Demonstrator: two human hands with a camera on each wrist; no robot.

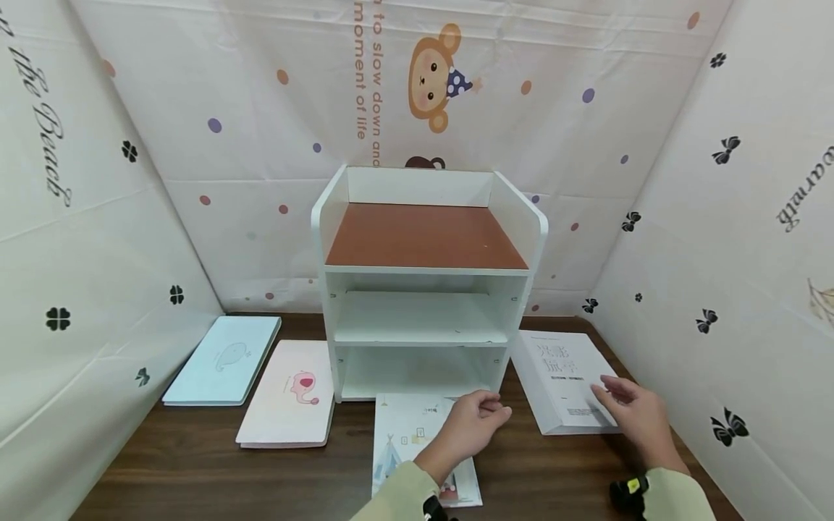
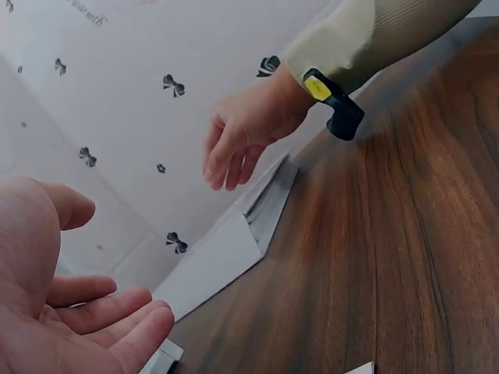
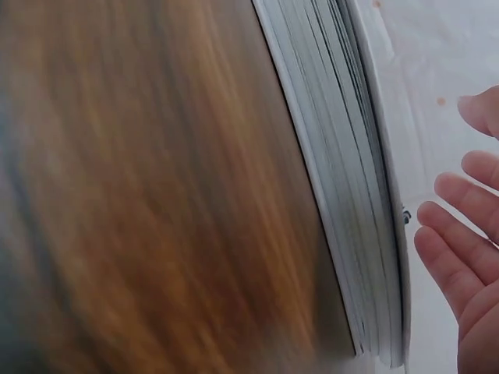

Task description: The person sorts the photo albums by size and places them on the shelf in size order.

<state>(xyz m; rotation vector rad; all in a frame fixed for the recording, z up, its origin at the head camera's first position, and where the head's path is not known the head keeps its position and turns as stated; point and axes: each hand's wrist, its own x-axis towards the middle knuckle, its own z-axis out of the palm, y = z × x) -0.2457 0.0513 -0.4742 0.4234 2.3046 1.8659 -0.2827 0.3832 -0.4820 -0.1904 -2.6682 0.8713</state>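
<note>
A thick white book point(image 1: 562, 380) lies on the table to the right of the shelf. My right hand point(image 1: 635, 416) is over its right front part, fingers loosely bent and holding nothing. In the right wrist view, the book's page edges point(image 3: 335, 164) stand apart from the fingers. My left hand point(image 1: 470, 427) hangs above a thin white illustrated book point(image 1: 407, 427) in front of the shelf, covering part of it. The left wrist view shows the left hand point(image 2: 86, 304) with its palm turned up, fingers relaxed and nothing in it.
A small white shelf point(image 1: 423, 340) with a brown top board point(image 1: 426, 235) stands at the middle back. Left of it lie a white notebook with a pink elephant point(image 1: 287, 398) and a light blue notebook with a whale point(image 1: 224, 362). Patterned cloth walls point(image 1: 684, 239) enclose the table point(image 1: 215, 485).
</note>
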